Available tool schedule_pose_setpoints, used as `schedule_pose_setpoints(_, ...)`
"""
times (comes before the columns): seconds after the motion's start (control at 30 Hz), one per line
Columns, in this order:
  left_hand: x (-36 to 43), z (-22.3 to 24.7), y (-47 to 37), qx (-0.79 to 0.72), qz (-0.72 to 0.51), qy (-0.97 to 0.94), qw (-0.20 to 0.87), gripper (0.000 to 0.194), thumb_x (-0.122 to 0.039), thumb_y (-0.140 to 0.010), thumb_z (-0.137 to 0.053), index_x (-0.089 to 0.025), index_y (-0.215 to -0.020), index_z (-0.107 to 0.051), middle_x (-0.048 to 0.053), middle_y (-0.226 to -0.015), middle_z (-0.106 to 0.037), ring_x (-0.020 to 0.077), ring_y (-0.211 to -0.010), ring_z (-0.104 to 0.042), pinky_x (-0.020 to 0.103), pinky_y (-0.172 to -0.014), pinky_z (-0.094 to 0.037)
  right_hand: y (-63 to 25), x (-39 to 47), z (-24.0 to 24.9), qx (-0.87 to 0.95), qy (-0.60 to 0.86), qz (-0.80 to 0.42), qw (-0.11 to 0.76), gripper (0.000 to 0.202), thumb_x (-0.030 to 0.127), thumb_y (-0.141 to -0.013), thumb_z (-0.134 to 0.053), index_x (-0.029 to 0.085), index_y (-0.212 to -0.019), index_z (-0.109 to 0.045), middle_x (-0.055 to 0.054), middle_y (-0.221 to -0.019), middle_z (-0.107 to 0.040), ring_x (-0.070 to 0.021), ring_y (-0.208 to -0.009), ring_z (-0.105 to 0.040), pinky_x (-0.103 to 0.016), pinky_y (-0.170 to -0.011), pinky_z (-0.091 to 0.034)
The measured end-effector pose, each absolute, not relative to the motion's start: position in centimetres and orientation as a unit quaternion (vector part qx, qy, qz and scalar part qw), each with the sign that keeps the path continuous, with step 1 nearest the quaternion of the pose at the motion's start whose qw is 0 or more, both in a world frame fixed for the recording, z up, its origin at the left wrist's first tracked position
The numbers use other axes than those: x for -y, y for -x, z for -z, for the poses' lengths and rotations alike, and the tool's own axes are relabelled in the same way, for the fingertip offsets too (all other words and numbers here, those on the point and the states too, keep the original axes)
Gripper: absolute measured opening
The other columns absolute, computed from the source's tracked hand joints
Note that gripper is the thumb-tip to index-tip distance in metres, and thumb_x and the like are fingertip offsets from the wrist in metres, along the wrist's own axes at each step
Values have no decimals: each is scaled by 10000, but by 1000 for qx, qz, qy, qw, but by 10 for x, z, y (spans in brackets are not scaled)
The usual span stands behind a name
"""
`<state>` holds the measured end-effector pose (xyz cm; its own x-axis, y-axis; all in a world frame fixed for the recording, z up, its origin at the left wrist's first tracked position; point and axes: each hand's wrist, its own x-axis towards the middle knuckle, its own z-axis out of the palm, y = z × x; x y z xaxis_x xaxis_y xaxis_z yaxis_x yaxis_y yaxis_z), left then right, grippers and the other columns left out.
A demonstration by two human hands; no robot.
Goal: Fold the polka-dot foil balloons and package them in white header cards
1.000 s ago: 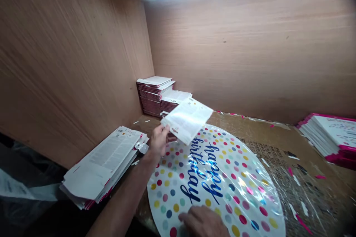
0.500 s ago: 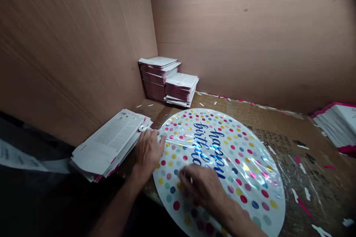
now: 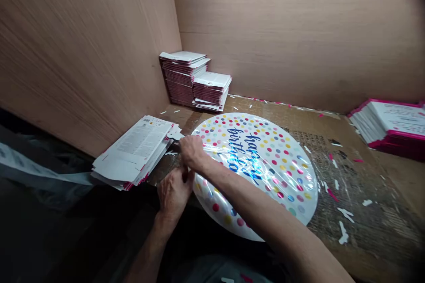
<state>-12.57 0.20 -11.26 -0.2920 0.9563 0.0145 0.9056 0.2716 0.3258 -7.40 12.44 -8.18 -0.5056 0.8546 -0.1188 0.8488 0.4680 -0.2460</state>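
Note:
A flat, round foil balloon (image 3: 275, 159) with coloured dots and blue "happy birthday" lettering lies in front of me, its lower part reaching over the front edge. My right hand (image 3: 192, 150) is closed on the balloon's left edge, the forearm crossing over the print. Just below it, my left hand (image 3: 175, 190) pinches the same edge, thumb against the foil. What lies between the fingers is mostly hidden. A white tab (image 3: 175, 132) shows beyond my right knuckles, next to a slanted pile of printed white cartons (image 3: 134, 148) at left.
Two stacks of flat white and pink cartons (image 3: 210, 80) stand in the back corner against wooden panels (image 3: 282, 31). More pink-edged cartons (image 3: 398, 119) lie at far right. White and pink paper scraps (image 3: 345, 214) litter the taped cardboard surface (image 3: 365, 185).
My right hand has moved left from the balloon's middle to its left edge. My left hand has come down below it. The view has shifted slightly, and the balloon's near edge appears higher.

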Motion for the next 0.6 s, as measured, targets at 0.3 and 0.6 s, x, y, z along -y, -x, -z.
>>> schedule_pose_setpoints(0.3,-74,93,127,-725,-158,-667,68,322,-171,-964,-377,-173,-1044,-690,98,-1033,-733,219,-971,-675,284,-816,-457,11,-145,110,741,533,-385,134,318,270,-929,-542,127,-703,-713,-44,-623,-715,-85,-475,-585,-175,-497,-437)
schedule_pose_setpoints(0.6,-93,109,147,-729,-119,-666,107,295,-155,-908,-434,-189,-983,-718,78,-950,-717,211,-923,-655,262,-752,-427,5,-147,120,680,505,-490,204,260,263,-801,-658,150,-567,-640,-15,-537,-659,-92,-492,-578,-166,-483,-397)
